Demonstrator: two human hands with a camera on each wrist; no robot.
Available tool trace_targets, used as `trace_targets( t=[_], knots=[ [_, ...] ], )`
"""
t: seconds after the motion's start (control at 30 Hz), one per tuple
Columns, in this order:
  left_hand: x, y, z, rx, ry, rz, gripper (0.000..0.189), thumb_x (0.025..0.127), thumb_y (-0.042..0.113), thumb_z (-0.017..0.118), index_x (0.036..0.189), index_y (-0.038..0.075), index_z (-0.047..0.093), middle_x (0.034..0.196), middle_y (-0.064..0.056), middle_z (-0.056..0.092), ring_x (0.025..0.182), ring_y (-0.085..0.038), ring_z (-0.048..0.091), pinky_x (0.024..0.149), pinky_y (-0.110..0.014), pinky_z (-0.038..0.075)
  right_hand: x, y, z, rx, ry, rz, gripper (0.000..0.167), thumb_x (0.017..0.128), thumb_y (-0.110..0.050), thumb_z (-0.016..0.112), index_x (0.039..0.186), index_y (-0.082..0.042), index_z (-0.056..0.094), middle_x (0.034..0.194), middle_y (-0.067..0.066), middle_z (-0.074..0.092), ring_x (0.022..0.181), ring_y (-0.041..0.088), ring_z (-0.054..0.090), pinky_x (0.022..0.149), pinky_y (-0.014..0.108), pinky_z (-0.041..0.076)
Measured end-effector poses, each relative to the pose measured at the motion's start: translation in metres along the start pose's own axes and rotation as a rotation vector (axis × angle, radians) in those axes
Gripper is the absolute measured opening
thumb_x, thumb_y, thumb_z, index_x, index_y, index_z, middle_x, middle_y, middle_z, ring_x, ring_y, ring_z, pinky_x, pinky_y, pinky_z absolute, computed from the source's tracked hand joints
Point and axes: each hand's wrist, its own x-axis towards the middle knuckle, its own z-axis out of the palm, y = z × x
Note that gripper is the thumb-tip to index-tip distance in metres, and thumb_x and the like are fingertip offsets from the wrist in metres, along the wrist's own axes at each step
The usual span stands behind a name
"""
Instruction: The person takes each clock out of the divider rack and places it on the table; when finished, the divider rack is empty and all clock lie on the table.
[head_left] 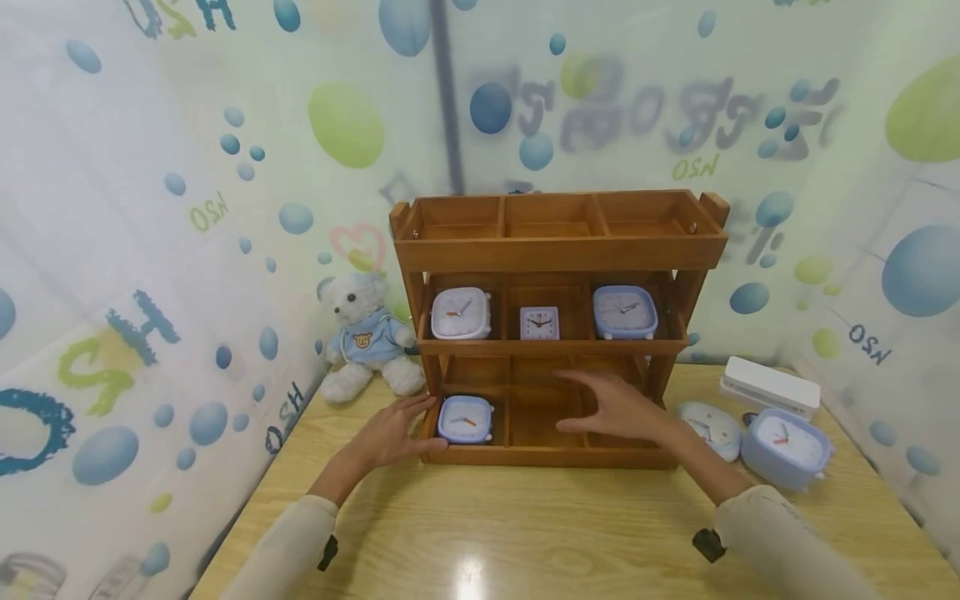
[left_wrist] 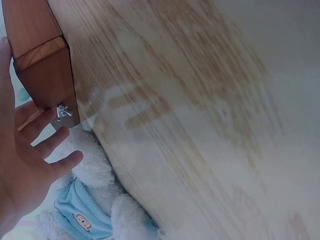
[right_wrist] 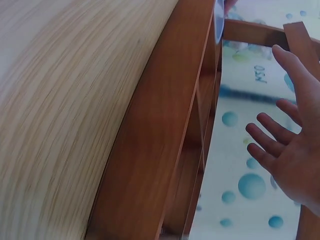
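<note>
A brown wooden three-tier shelf (head_left: 555, 254) stands on the table. My left hand (head_left: 386, 433) is at the left end of its bottom tier, fingers along the side and thumb by the front edge. Right beside that thumb, a blue alarm clock (head_left: 465, 419) sits in the bottom left compartment. My right hand (head_left: 618, 407) hovers before the bottom tier's middle and right compartments, its thumb and fingers spread with nothing between them. The middle tier holds a white alarm clock (head_left: 460, 313), a small purple square clock (head_left: 540, 323) and a blue alarm clock (head_left: 626, 312), one per compartment.
A white teddy bear (head_left: 367, 342) in a blue top sits left of the shelf. To the right, behind my right forearm, are a pale clock (head_left: 711, 429), a blue-purple clock (head_left: 787, 446) and a white box (head_left: 771, 386). Patterned curtains (head_left: 225, 292) surround the wooden table (head_left: 525, 525).
</note>
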Motion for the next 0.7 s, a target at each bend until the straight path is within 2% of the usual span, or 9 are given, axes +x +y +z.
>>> trace_targets(
  t=[0.2, 0.5, 0.7],
  knots=[
    [0.0, 0.0, -0.002, -0.011, -0.01, -0.011, 0.097, 0.084, 0.076, 0.069, 0.155, 0.012, 0.051, 0.158, -0.017, 0.046, 0.144, -0.041, 0.044, 0.113, -0.057, 0.042, 0.026, -0.012, 0.02, 0.014, -0.04, -0.029, 0.087, 0.084, -0.059, 0.082, 0.154, -0.017, 0.051, 0.151, 0.007, 0.056, 0.137, 0.031, 0.055, 0.109, 0.053, 0.047],
    [0.002, 0.004, 0.0, -0.019, -0.034, -0.016, 0.099, 0.083, 0.078, 0.068, 0.156, 0.013, 0.049, 0.16, -0.017, 0.044, 0.146, -0.04, 0.042, 0.114, -0.057, 0.04, 0.056, -0.021, 0.05, 0.059, -0.107, 0.017, 0.085, 0.087, -0.053, 0.082, 0.158, -0.024, 0.046, 0.155, 0.004, 0.052, 0.141, 0.026, 0.051, 0.113, 0.049, 0.044],
    [0.001, 0.002, -0.002, -0.009, -0.032, -0.027, 0.099, 0.083, 0.077, 0.068, 0.156, 0.013, 0.05, 0.159, -0.017, 0.045, 0.146, -0.04, 0.042, 0.114, -0.058, 0.04, 0.077, -0.032, 0.07, 0.067, -0.126, -0.063, 0.083, 0.087, -0.046, 0.084, 0.155, -0.015, 0.05, 0.149, 0.008, 0.058, 0.135, 0.027, 0.056, 0.11, 0.047, 0.047]
  ],
)
